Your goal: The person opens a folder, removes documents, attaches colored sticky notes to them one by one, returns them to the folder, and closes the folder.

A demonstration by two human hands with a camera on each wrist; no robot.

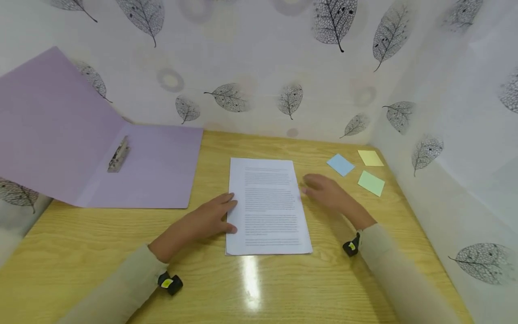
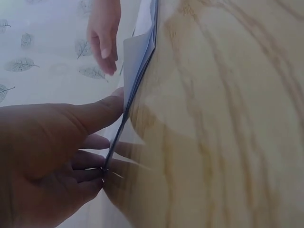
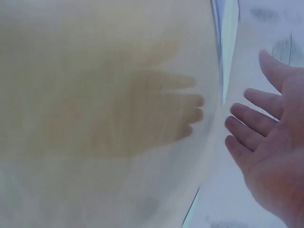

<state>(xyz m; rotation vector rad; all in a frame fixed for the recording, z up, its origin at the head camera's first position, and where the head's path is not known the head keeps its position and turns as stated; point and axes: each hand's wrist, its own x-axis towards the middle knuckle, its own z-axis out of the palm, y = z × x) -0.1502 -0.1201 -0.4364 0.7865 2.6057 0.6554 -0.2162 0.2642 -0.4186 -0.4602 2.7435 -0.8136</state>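
Steadying a printed paper stack (image 1: pixel 268 204) at mid-counter (image 1: pixel 283 288), left hand (image 1: pixel 210 217) fingers flat on its left edge, right hand (image 1: pixel 325 191) released just beside its right edge
Loose sheets could slide or fan apart on the glossy wood under an uneven push; right wrist view is blurred, the sheet count unreadable

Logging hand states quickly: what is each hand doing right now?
Left hand: open, fingers straight, touching the left edge of the white printed paper sheets.
Right hand: open, beside the sheets' right edge, holding nothing.
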